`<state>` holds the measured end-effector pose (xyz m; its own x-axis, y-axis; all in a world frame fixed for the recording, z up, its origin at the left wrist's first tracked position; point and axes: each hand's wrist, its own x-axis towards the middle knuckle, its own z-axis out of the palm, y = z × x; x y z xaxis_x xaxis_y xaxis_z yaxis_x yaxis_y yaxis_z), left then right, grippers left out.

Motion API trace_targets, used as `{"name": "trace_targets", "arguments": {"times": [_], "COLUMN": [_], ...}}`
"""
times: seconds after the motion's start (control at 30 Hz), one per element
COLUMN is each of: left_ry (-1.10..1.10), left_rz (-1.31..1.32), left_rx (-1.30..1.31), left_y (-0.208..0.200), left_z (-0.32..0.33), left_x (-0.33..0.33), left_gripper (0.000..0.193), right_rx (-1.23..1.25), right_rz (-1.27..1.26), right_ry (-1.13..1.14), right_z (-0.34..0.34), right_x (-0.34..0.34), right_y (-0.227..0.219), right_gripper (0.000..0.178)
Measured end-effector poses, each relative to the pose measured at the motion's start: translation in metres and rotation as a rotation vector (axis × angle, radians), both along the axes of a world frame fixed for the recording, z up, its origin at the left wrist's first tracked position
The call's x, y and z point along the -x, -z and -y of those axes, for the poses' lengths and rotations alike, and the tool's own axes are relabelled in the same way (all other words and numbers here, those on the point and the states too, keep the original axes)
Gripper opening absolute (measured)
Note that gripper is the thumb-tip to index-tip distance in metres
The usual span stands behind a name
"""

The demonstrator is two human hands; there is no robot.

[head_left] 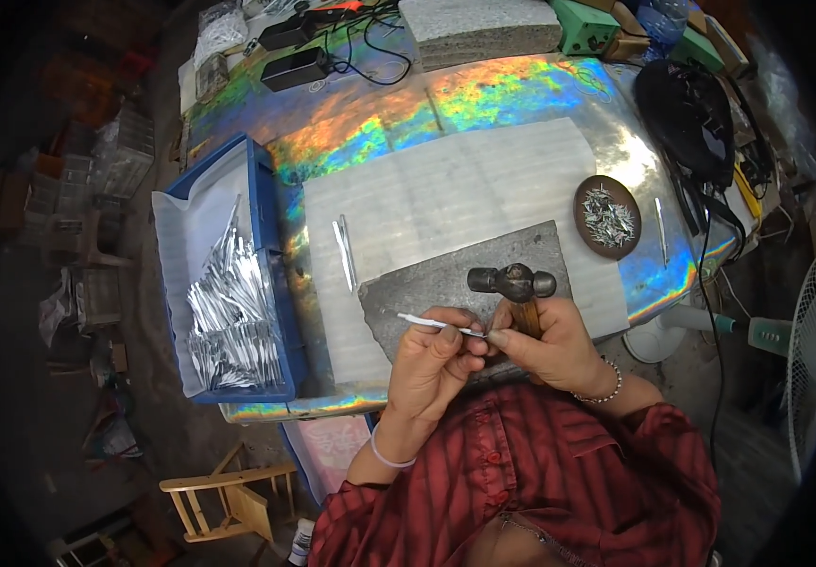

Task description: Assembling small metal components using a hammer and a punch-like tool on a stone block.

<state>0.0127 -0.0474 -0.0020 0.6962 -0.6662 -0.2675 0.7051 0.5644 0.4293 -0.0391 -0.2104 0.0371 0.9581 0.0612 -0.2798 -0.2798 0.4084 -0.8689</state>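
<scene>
My left hand (424,367) pinches a slim, pale metal piece (427,323), shaped like a pen or small tool handle, which points to the left. My right hand (556,346) has a hammer (516,282) tucked in its fingers, its dark head up and wooden handle running into the palm. The right thumb and fingertip meet at the slim piece's right end; whether they pinch a tiny part there is too small to tell. Both hands are over the near edge of a grey metal-looking slab (446,274). A brown bowl (586,242) holds small silvery pins (608,215).
On the left stands a blue bin (263,194) full of similar silvery pieces (229,312). Two more pieces (344,251) lie on a white foam sheet (446,180), another (661,231) right of the bowl. Behind are black boxes (295,68) with cables, a stone block (479,33), a black bag (684,113).
</scene>
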Motion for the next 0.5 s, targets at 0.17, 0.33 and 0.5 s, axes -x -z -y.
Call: {"name": "trace_targets", "arguments": {"times": [0.17, 0.33, 0.5], "left_ry": [-0.017, -0.012, -0.020], "left_rz": [-0.080, -0.097, -0.119], "left_rx": [0.097, 0.088, 0.069], "left_y": [0.002, 0.004, 0.006], "left_z": [0.000, 0.000, 0.000], "left_x": [0.000, -0.001, -0.002], "left_gripper": [0.017, 0.017, 0.018], "right_rx": [0.069, 0.095, 0.125], "right_rz": [0.111, 0.150, 0.170], "right_ry": [0.082, 0.088, 0.134], "right_z": [-0.008, -0.010, -0.014], "right_x": [0.001, -0.001, -0.002], "right_y": [0.013, 0.015, 0.018], "right_gripper": [0.008, 0.009, 0.011]}}
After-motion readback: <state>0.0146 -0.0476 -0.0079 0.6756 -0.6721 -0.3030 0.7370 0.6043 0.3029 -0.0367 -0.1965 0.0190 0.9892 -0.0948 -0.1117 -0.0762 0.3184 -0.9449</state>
